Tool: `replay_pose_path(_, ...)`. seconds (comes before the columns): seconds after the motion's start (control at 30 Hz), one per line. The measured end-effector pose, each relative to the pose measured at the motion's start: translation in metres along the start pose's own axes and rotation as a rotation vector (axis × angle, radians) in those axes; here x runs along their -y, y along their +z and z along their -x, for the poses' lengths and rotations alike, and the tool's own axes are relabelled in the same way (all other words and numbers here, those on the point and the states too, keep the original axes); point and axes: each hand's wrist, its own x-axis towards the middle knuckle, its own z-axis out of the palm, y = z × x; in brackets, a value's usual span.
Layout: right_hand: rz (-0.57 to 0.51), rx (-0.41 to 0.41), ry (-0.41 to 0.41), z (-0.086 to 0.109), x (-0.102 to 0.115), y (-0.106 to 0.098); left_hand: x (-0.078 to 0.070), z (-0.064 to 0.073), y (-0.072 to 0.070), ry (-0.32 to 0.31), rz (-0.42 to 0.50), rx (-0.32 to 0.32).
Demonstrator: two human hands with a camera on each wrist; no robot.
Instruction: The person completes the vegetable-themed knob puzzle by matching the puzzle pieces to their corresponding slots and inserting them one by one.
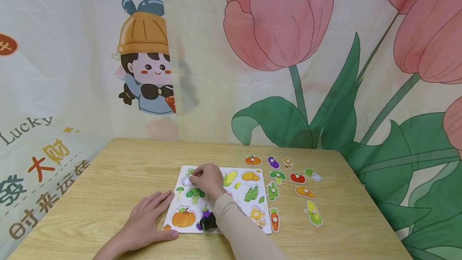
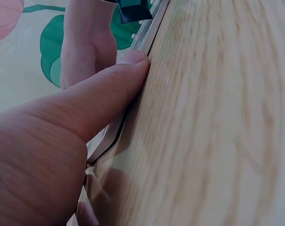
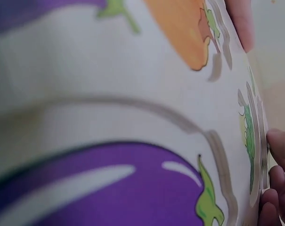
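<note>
A white puzzle board point(image 1: 225, 171) with vegetable pictures in cut-out slots lies on the table. At its upper left corner, my right hand point(image 1: 209, 179) pinches a white vegetable puzzle piece point(image 1: 186, 181) with green leaves; the fingers partly cover it. In the right wrist view, fingertips point(image 3: 272, 193) show at the right edge, with a purple eggplant picture point(image 3: 109, 183) large in front. My left hand point(image 1: 146, 222) lies spread on the table beside the board's left side. Its thumb point(image 2: 114, 82) touches the board's edge in the left wrist view.
Right of the board lie several loose pieces with knobs, among them a pumpkin point(image 1: 253, 160), eggplant point(image 1: 273, 162), broccoli point(image 1: 278, 177), tomato point(image 1: 297, 178), carrot point(image 1: 274, 220) and corn point(image 1: 314, 214). A black device point(image 1: 208, 223) sits by the right wrist. Behind the wooden table point(image 1: 137, 163) hangs a printed curtain point(image 1: 205, 31).
</note>
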Motion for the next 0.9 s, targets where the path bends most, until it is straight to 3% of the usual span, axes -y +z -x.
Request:
replay_pose_path(0.4, -0.04, 0.012, 0.039, -0.0019, -0.0026, 0.0046, -0.0005, 0.0012, -0.0027, 0.005, 0.005, -0.005)
replay_pose_path(0.9, 0.007, 0.017, 0.083, -0.0057, -0.0017, 0.0062, -0.0008, -0.0004, -0.0005, 0.009, 0.002, -0.006)
